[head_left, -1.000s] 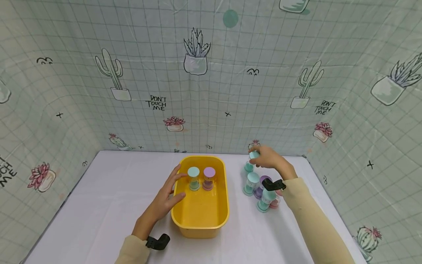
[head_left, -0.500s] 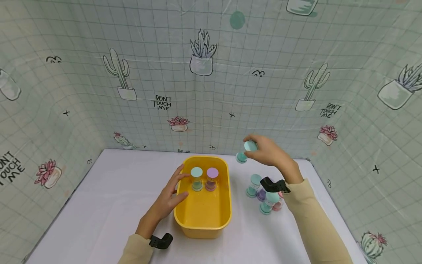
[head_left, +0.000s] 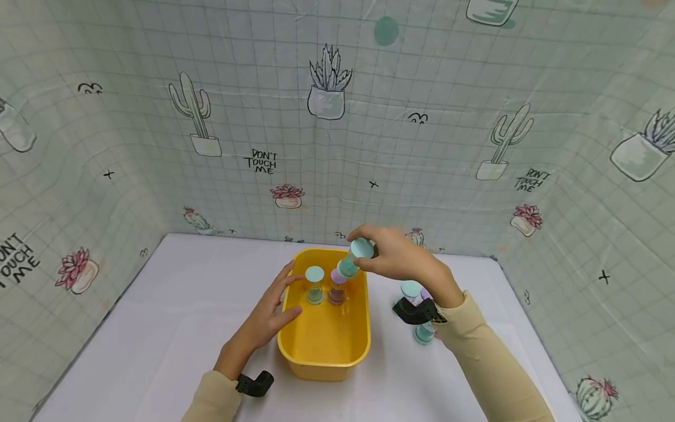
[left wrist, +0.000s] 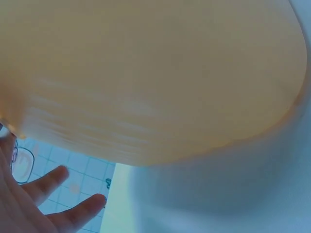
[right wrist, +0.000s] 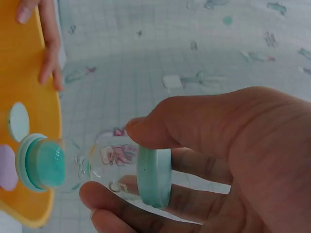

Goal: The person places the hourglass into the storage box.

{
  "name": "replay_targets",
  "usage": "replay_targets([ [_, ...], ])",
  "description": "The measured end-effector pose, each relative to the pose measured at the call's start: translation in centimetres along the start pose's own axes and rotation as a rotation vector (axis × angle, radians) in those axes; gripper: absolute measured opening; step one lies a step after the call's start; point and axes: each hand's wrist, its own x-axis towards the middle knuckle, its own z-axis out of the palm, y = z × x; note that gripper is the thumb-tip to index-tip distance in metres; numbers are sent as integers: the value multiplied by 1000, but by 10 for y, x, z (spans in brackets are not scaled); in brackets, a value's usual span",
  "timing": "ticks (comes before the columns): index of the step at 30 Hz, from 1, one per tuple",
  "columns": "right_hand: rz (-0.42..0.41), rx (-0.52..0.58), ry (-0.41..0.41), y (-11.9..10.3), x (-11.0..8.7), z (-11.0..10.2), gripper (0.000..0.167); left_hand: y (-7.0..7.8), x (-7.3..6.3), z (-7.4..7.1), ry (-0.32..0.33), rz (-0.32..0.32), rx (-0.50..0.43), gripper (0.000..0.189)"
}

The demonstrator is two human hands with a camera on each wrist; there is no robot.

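My right hand [head_left: 396, 255] pinches a teal-capped sand timer [head_left: 350, 265], tilted, above the right rim at the back of a yellow bin [head_left: 321, 346]. In the right wrist view, thumb and fingers close round one cap of the clear hourglass [right wrist: 114, 162], and teal sand shows in the far bulb. Inside the bin stand a teal sand timer [head_left: 314, 285] and a purple one [head_left: 336, 294], side by side. My left hand [head_left: 262, 319] lies against the bin's left rim, its fingers extended and loosely spread; the bin's wall [left wrist: 146, 77] fills most of the left wrist view.
Right of the bin, several sand timers stand on the white table [head_left: 174, 328], among them a teal one [head_left: 423, 334], partly hidden by my right wrist. Behind the table hangs a gridded cloth [head_left: 327, 164] with cactus prints.
My right hand has lifted the teal sand timer from the back right of the table and carried it left to the bin. My left hand has stayed at the rim.
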Motion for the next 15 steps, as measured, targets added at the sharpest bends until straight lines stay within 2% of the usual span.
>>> replay_targets([
  [7, -69, 24, -147, -4, 17, 30, 40, 3, -2, 0, 8, -10, 58, 65],
  [12, -62, 102, -256, -3, 28, 51, 38, 4, -1, -3, -15, 6, 68, 66],
  [15, -59, 90, -272, -3, 34, 62, 36, 4, 0, -7, -34, 14, 68, 67],
])
